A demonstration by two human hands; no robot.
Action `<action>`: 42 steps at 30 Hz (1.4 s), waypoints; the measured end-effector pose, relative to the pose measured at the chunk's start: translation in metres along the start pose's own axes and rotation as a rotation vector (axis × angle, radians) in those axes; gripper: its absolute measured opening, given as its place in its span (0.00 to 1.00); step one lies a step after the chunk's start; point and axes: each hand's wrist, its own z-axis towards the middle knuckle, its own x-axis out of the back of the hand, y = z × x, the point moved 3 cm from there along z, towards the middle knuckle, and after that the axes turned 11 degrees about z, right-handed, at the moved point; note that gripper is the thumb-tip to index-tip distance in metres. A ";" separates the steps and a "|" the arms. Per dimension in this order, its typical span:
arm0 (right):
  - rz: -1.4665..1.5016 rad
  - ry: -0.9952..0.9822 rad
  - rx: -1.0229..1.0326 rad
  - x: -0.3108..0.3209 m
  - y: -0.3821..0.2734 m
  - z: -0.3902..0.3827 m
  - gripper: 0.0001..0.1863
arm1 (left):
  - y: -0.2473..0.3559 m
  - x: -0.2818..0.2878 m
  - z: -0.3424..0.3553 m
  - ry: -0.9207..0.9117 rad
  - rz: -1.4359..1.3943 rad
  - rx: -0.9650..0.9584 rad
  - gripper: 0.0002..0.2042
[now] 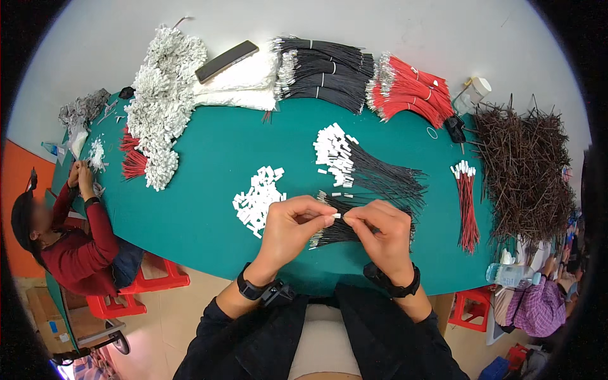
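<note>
My left hand (292,229) pinches a small white connector sleeve (336,216) between thumb and forefinger. Close against it, the fingertips of my right hand (384,233) are pressed together; what they hold is too small to make out. Beneath both hands lies a bunch of black wires (335,235) with bare metal ends on its left side. Left of my left hand is a loose pile of white sleeves (258,196). Beyond my hands, a fan of black wires (383,172) carries white sleeves (334,152) on its left ends.
Tied black wire bundles (329,73), red wire bundles (411,92) and a white heap (166,82) line the back of the green table (221,136). Sleeved red wires (467,206) and a dark wire tangle (525,171) lie right. Another person (79,244) works at left.
</note>
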 end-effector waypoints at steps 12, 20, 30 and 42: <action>-0.294 -0.242 -0.018 0.014 0.046 0.012 0.09 | -0.006 0.047 0.012 -0.057 1.089 -0.273 0.07; -0.303 -0.346 -0.122 -0.015 0.049 -0.010 0.06 | -0.026 0.042 0.005 -0.203 1.347 -0.337 0.04; -0.228 -0.250 -0.155 -0.008 0.050 -0.015 0.06 | -0.034 0.038 0.003 -0.226 1.423 -0.421 0.03; -0.055 -0.148 -0.203 -0.004 0.049 -0.015 0.05 | -0.033 0.032 -0.005 -0.213 1.510 -0.430 0.02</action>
